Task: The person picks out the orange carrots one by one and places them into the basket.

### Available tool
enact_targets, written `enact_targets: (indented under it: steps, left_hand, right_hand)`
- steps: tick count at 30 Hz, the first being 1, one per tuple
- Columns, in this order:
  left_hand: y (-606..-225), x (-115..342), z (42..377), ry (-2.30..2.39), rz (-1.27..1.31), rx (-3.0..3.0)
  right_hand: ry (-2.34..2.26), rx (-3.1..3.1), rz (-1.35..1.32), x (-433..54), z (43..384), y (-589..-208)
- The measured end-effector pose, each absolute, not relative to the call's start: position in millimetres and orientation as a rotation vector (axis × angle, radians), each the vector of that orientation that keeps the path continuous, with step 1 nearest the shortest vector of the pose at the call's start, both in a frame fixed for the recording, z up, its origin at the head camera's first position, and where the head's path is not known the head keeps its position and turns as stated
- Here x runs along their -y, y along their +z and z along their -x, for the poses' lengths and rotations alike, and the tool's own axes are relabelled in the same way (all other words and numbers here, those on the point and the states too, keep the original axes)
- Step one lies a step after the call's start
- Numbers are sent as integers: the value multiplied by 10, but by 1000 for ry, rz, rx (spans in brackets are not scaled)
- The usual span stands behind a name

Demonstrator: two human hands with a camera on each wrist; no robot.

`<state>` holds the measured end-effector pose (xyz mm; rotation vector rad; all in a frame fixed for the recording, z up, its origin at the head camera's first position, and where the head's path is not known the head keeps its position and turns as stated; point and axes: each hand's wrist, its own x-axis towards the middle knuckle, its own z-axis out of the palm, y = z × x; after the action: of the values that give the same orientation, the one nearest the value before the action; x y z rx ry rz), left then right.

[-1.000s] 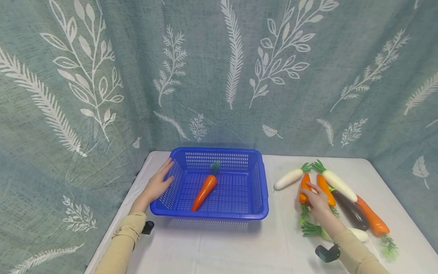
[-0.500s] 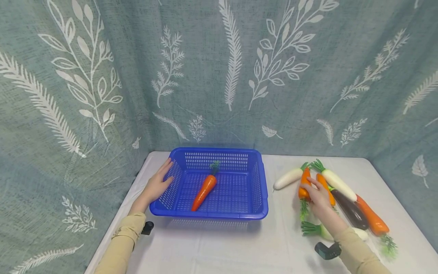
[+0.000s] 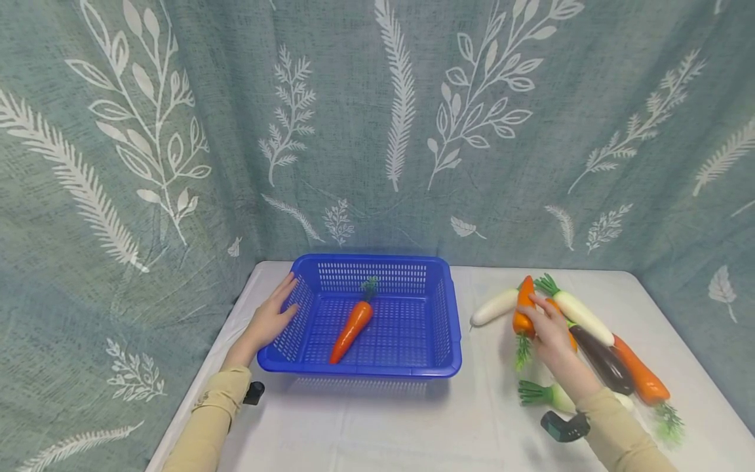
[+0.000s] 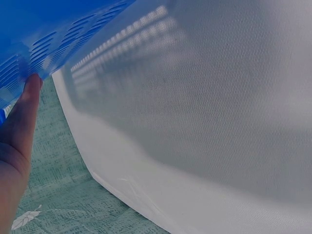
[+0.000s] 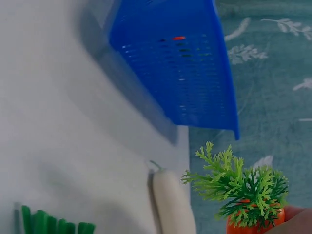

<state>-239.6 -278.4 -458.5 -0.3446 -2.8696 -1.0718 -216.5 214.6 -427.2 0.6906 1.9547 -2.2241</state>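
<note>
My right hand [image 3: 551, 334] grips an orange carrot [image 3: 522, 322], tip pointing away and leafy green top towards me. In the right wrist view the leafy top [image 5: 243, 190] shows large, with a bit of the hand beside it. Another orange carrot [image 3: 554, 303] is partly hidden behind this hand. A blue plastic basket [image 3: 360, 372] stands left of centre, with one carrot [image 3: 352, 333] lying inside. My left hand [image 3: 270, 321] rests at its left rim, fingers extended. In the left wrist view a fingertip [image 4: 33, 80] touches the slotted wall.
A white radish [image 3: 494, 309] lies between basket and right hand. Right of that hand lie a second white radish [image 3: 584, 318], an eggplant [image 3: 603, 359] and a large carrot [image 3: 639, 372]. Another radish [image 3: 562, 398] is partly under the right forearm. A patterned curtain [image 3: 354, 131] hangs behind the table.
The carrot in my right hand has risen and shifted slightly away from me, now overlapping the white radish's leaves. My left hand stays at the basket's rim.
</note>
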Motion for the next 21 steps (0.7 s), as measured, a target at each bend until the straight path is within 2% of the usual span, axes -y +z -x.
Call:
enact_targets:
  steps: [21]
  left_hand:
    - [-4589, 2783, 2403, -1061, 346, 2863]
  right_hand:
    - [-2266, -1902, -678, -2135, 2153, -4133]
